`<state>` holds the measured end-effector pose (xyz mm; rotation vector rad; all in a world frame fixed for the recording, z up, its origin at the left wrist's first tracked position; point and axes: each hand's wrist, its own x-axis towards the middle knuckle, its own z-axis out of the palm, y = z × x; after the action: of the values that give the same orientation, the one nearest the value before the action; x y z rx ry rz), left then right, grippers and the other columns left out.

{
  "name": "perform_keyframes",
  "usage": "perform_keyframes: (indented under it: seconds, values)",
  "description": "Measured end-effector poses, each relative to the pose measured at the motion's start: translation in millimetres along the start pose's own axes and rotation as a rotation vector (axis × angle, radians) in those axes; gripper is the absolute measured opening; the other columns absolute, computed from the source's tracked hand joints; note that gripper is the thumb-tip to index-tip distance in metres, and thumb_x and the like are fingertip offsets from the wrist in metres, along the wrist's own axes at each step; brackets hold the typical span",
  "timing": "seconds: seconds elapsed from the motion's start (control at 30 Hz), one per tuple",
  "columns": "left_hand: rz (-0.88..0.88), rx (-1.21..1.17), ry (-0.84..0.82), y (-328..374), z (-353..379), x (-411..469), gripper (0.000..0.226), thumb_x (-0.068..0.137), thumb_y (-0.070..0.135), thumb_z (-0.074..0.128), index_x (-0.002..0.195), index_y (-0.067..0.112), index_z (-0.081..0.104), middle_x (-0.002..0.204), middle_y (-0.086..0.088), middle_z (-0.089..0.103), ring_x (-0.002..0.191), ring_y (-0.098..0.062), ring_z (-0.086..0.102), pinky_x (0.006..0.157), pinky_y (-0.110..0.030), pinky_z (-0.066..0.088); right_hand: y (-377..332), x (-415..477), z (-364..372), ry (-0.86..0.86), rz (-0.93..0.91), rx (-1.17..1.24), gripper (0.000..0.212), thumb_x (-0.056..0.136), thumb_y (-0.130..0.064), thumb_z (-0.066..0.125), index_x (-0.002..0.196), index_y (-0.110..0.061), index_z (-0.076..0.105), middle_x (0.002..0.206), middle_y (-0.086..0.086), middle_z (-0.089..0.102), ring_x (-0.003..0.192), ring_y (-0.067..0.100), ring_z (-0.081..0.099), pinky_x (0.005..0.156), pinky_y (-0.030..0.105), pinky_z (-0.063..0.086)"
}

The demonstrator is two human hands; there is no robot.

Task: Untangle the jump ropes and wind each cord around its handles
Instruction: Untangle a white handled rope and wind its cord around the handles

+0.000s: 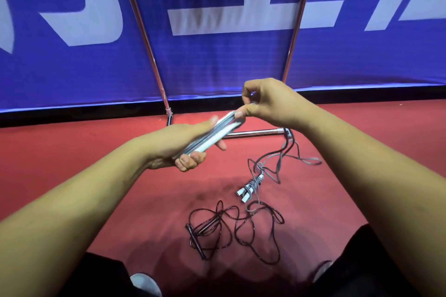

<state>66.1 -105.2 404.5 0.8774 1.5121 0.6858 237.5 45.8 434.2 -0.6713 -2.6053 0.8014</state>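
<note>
winding the grey cord onto its white handles

nearest, between the person's knees, the dark rope [241,222] is lying in loose loops on the red floor [120,188], its two dark handles [195,241] at the left, unwound and probably waiting its turn. just beyond it, a grey rope bundle [248,188] is resting with cord lashed round its white handles. above the floor, the left hand [173,149] is gripping a pair of white handles [212,135] side by side, likely to give the cord a firm core. the right hand [268,103] is pinching the grey cord [312,159] at the handles' far end, seemingly keeping each turn taut; the slack is trailing down to the floor at the right. farther off, a metal stand [253,132] is propping up a blue banner [217,60].
</note>
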Motion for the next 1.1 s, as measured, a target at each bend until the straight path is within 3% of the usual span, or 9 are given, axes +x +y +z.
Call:
perform_keyframes:
  seconds: [0.07, 0.17, 0.37, 0.5, 0.53, 0.67, 0.87, 0.97, 1.1]
  values:
    - [-0.011, 0.003, -0.054, -0.9, -1.3, -0.6, 0.055, 0.098, 0.053, 0.044, 0.119, 0.005, 0.059, 0.058, -0.002, 0.032, 0.042, -0.011, 0.021, 0.039, -0.018, 0.02, -0.9, 0.3, 0.4, -0.022, -0.019, 0.01, 0.032, 0.081, -0.028, 0.078, 0.074, -0.008, 0.054, 0.049, -0.014, 0.052, 0.047, 0.005, 0.038, 0.046, 0.016, 0.03]
    - [0.044, -0.006, -0.112, -4.4, -4.3, -4.3, 0.035, 0.09, 0.042, 0.052, 0.105, 0.01, 0.053, 0.059, -0.003, 0.038, 0.042, -0.011, 0.024, 0.04, -0.017, 0.021, 1.9, 0.8, -1.1, -0.057, -0.037, 0.031, 0.027, 0.081, -0.029, 0.077, 0.075, -0.01, 0.06, 0.057, -0.006, 0.051, 0.052, 0.007, 0.036, 0.049, 0.017, 0.03]
    - [0.132, 0.445, -0.042, -10.6, -7.5, -11.6, 0.016, 0.097, 0.026, 0.058, 0.098, 0.01, 0.056, 0.064, -0.004, 0.043, 0.049, -0.016, 0.031, 0.046, -0.021, 0.026, 5.7, 0.0, 3.7, -0.209, -0.08, 0.021, 0.01, 0.087, -0.019, 0.072, 0.085, -0.01, 0.068, 0.072, 0.005, 0.063, 0.062, 0.007, 0.046, 0.062, 0.023, 0.04]
    - [0.337, 0.433, -0.046, -5.6, -9.6, -17.6, 0.011, 0.092, 0.027, 0.06, 0.082, 0.03, 0.059, 0.065, -0.001, 0.052, 0.051, -0.016, 0.038, 0.046, -0.023, 0.033, 7.0, 2.5, 3.7, -0.135, -0.075, 0.145, 0.008, 0.088, -0.015, 0.069, 0.08, -0.012, 0.068, 0.069, 0.003, 0.062, 0.061, 0.006, 0.048, 0.062, 0.02, 0.042]
    - [0.41, 0.358, -0.016, -3.6, -11.4, -18.0, 0.006, 0.09, 0.028, 0.059, 0.084, 0.026, 0.058, 0.065, 0.0, 0.052, 0.051, -0.016, 0.037, 0.045, -0.022, 0.032, 10.5, 3.4, 4.5, -0.095, -0.056, 0.233, 0.012, 0.09, -0.013, 0.067, 0.078, -0.015, 0.067, 0.067, 0.001, 0.058, 0.059, 0.007, 0.047, 0.059, 0.019, 0.041]
    - [0.636, 0.093, 0.212, 5.0, -30.1, -19.3, 0.032, 0.091, 0.028, 0.056, 0.106, 0.0, 0.048, 0.064, 0.002, 0.05, 0.053, -0.015, 0.032, 0.045, -0.02, 0.028, 30.5, 5.7, 26.9, 0.001, 0.062, 0.466, 0.018, 0.097, -0.018, 0.058, 0.081, -0.016, 0.067, 0.06, 0.001, 0.045, 0.053, 0.011, 0.036, 0.05, 0.022, 0.033]
    - [0.679, 0.073, 0.562, 8.5, -52.2, -13.5, 0.008, 0.102, 0.018, 0.051, 0.094, 0.016, 0.05, 0.068, -0.002, 0.046, 0.049, -0.009, 0.038, 0.046, -0.02, 0.031, 35.4, 0.3, 92.7, -0.297, 0.306, 0.817, 0.024, 0.104, -0.018, 0.043, 0.089, -0.011, 0.061, 0.057, -0.002, 0.036, 0.047, 0.012, 0.029, 0.051, 0.024, 0.025]
    - [0.614, 0.414, 0.785, 4.5, -73.6, -12.0, 0.011, 0.098, 0.025, 0.054, 0.093, 0.017, 0.048, 0.078, -0.005, 0.052, 0.062, -0.021, 0.046, 0.057, -0.032, 0.033, 22.8, -1.7, 105.9, -0.359, 0.359, 0.817, 0.024, 0.104, -0.02, 0.042, 0.09, -0.014, 0.061, 0.052, -0.004, 0.032, 0.047, 0.009, 0.018, 0.045, 0.019, 0.014]
    - [0.371, 0.987, 0.916, -11.1, -90.6, -1.1, 0.022, 0.099, 0.028, 0.055, 0.11, 0.012, 0.046, 0.101, -0.023, 0.064, 0.088, -0.044, 0.057, 0.065, -0.042, 0.034, -2.7, -9.3, 115.3, -0.365, 0.322, 0.641, 0.024, 0.101, -0.019, 0.047, 0.086, -0.015, 0.065, 0.052, -0.003, 0.035, 0.046, 0.013, 0.024, 0.044, 0.019, 0.018]
